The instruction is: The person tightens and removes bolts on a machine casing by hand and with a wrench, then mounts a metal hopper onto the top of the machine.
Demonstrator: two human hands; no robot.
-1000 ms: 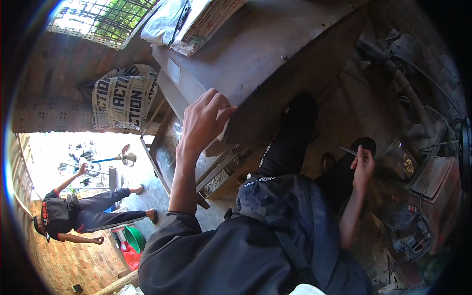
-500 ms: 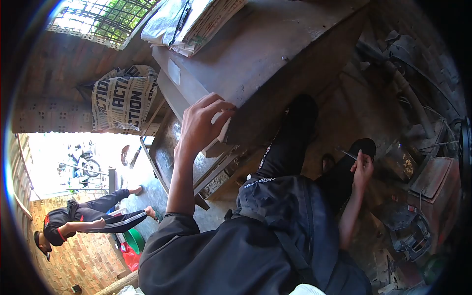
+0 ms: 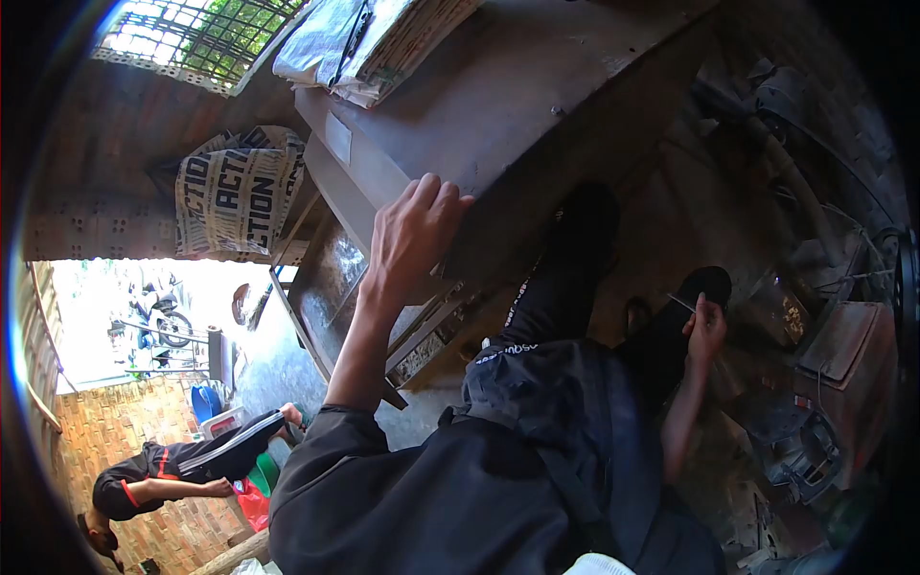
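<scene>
We see our left hand (image 3: 420,230) bent over the near corner of the table (image 3: 470,125), its fingers curled; whether it grips the edge or only rests there we cannot tell. Our right hand (image 3: 706,331), lower and well apart, is closed on a thin rod (image 3: 678,301), the tip pointing back towards the left hand (what the rod is, we cannot make out). We judge the rod light and stiff, best pinched near its end, as we have it, and easy to let slip if the fingers loosen.

The table looks heavy and rigid, something to steady by its edge rather than lift, and its corner under our left palm may be hard on the skin. Beyond that hand sits a bundle (image 3: 402,53) of what look like papers, probably soft and floppy, better taken from beneath.

As for room, our own leg (image 3: 551,278) crosses between the hands, and a reddish case (image 3: 848,355) crowds the far side of the right one. Outward from our left forearm lies bare floor (image 3: 268,355), with a co-worker (image 3: 168,479) bending past it.
</scene>
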